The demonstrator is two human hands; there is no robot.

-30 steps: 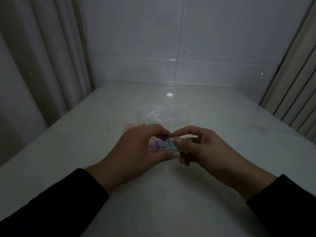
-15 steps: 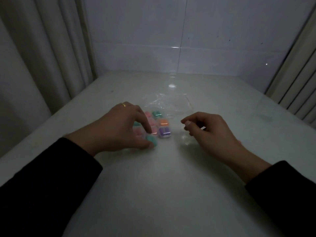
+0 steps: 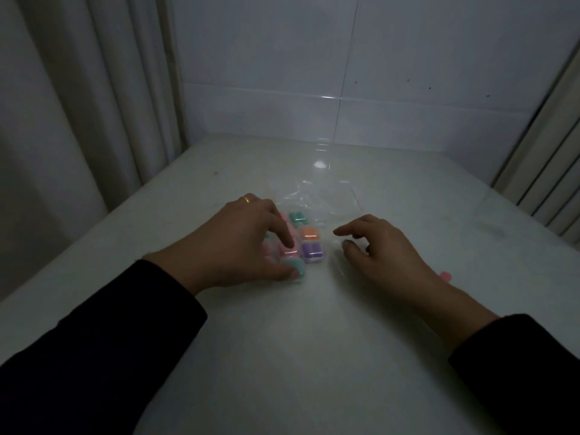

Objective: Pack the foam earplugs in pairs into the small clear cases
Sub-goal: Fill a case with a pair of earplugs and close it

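Note:
Several small clear cases filled with coloured earplugs stand in a cluster on the white table [image 3: 314, 356]: a purple case [image 3: 312, 251], an orange case [image 3: 310, 233], a teal case at the back [image 3: 297, 217] and a pink case [image 3: 290, 251]. My left hand [image 3: 232, 246] lies over the cluster's left side. Its thumb and curled fingers pinch a teal-filled case [image 3: 297, 267] that stands on the table at the cluster's front. My right hand [image 3: 379, 249] hovers to the right of the cluster, fingers loosely curled and holding nothing. A loose pink earplug [image 3: 445, 275] lies beyond that hand.
A crumpled clear plastic bag [image 3: 320, 199] lies just behind the cases. A tiled wall closes off the back of the table, a curtain [image 3: 78, 120] hangs along its left edge, and a slatted frame [image 3: 549, 171] stands at the right.
Both hands held the teal-filled case together above the table; my left hand has set it down at the front of the cluster. My right hand let go and moved to the right.

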